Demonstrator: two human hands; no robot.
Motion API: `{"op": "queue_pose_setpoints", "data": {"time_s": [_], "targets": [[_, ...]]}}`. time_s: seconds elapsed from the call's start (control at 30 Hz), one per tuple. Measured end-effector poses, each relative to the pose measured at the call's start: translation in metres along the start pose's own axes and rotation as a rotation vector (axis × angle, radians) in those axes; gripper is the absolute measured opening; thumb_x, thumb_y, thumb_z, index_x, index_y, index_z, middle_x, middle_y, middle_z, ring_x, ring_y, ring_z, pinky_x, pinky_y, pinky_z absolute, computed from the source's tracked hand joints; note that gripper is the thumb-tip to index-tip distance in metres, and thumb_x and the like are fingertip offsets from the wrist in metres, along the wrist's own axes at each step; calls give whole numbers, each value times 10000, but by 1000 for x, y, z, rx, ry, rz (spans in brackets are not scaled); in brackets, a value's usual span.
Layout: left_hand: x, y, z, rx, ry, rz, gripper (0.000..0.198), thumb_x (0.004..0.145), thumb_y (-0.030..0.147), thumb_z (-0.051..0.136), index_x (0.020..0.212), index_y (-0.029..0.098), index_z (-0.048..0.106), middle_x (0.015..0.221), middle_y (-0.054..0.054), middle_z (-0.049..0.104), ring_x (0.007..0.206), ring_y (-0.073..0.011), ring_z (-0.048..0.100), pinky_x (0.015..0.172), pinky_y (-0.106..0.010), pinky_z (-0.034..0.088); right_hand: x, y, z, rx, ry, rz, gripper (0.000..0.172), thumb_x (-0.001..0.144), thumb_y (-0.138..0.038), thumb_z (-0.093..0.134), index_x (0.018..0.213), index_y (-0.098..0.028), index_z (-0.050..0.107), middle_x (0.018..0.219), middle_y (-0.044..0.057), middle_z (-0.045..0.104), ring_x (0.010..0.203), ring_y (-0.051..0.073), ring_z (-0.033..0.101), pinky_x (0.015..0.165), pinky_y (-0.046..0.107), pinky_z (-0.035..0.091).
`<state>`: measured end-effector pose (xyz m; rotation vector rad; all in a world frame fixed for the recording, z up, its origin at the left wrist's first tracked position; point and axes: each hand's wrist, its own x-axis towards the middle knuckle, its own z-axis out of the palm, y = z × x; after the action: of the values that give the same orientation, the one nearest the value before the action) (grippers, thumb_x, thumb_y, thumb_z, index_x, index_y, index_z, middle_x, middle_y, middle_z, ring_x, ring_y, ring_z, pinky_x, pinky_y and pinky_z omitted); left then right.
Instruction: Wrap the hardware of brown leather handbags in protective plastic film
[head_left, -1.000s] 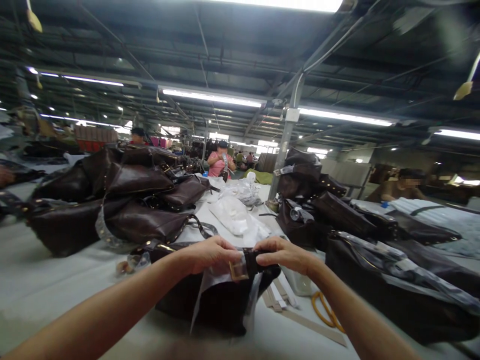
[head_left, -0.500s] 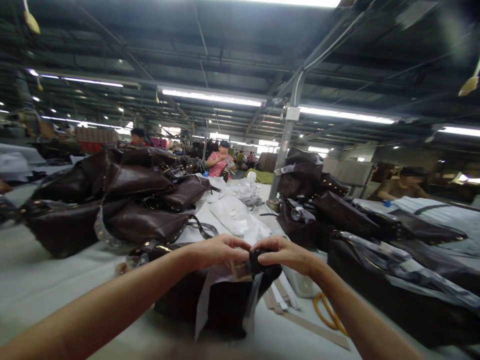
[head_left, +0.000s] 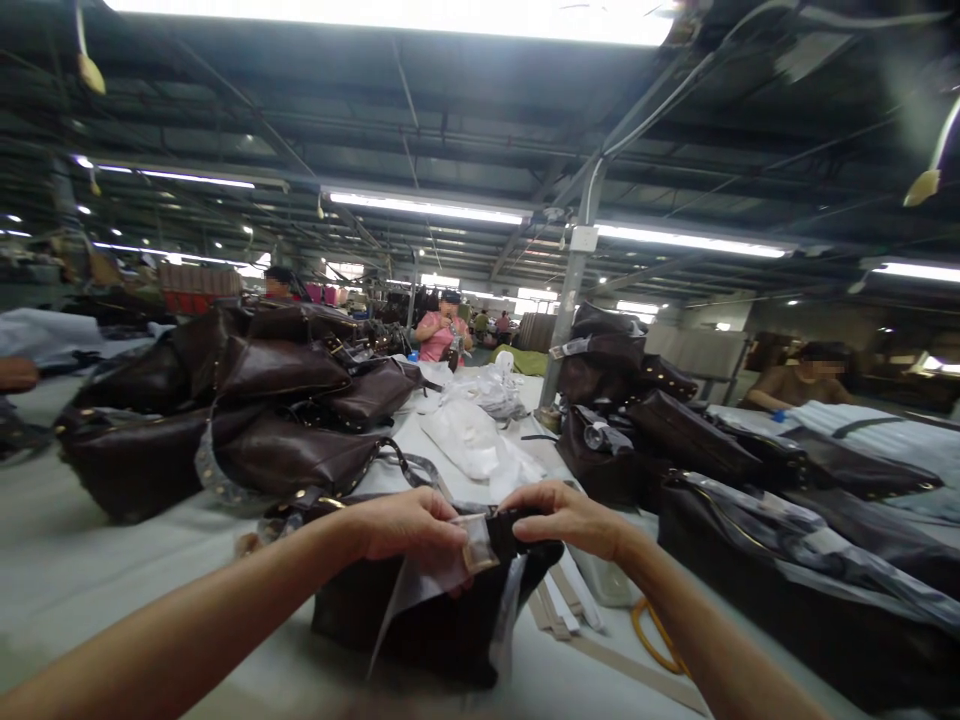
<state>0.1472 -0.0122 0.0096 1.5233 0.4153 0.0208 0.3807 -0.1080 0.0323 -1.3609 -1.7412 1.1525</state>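
A dark brown leather handbag (head_left: 405,610) stands on the table right before me. My left hand (head_left: 420,530) pinches a clear plastic wrap (head_left: 480,545) with a pale, shiny edge, held over the bag's top. A loose flap of that plastic hangs down the bag's near side. With thumb and fingers, my right hand (head_left: 566,518) grips a short dark strap end (head_left: 506,535) at the bag's upper right. The two hands are close together. Under the left wrist, part of the bag's top is hidden.
Brown handbags (head_left: 285,445) are heaped at left, and more (head_left: 757,570) at right. Yellow-handled scissors (head_left: 652,635) and card strips (head_left: 562,600) lie beside my right forearm. White plastic sheets (head_left: 469,435) lie ahead, near a metal post (head_left: 570,310). Co-workers (head_left: 442,330) sit beyond.
My left hand has moved slightly left and down, drawing the clear plastic away from the strap end. My right hand stays at the strap. The view has tilted slightly.
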Motion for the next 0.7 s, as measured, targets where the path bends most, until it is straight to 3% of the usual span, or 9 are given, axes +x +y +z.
{"op": "queue_pose_setpoints", "data": {"time_s": [0.2,0.37,0.47,0.57,0.7], "targets": [[-5,1,4,-17,5,41,366,691,445,723,826,105,740,788,-90,726,620,-153,652,600,-232,485,0,-1,4,-43,9,-3,363,679,-399,740,952,-161,724,820,3,675,732,138,571,720,259,448],[-9,-1,11,26,63,71,265,639,337,749,795,123,743,718,-45,709,584,-119,609,568,-194,451,0,-4,11,-55,-28,14,313,681,-369,745,918,-166,728,781,-13,666,688,118,551,671,234,431],[-14,-2,15,20,6,152,254,650,316,739,819,126,738,749,-48,709,619,-122,618,617,-204,465,-3,-5,14,22,-28,42,340,657,-372,766,924,-165,726,774,-15,666,682,114,550,666,231,425],[-18,-5,16,-28,-58,219,256,664,298,728,854,127,729,804,-59,711,660,-131,630,658,-222,475,-7,-4,17,88,-6,53,385,628,-396,787,925,-158,723,786,-5,676,700,126,570,706,251,442],[-15,-15,18,-116,-14,225,278,633,300,737,828,102,720,772,-76,703,627,-137,628,625,-233,475,-10,-7,21,-52,35,24,431,710,-492,709,989,-163,704,884,33,694,810,182,613,808,328,472]]}}
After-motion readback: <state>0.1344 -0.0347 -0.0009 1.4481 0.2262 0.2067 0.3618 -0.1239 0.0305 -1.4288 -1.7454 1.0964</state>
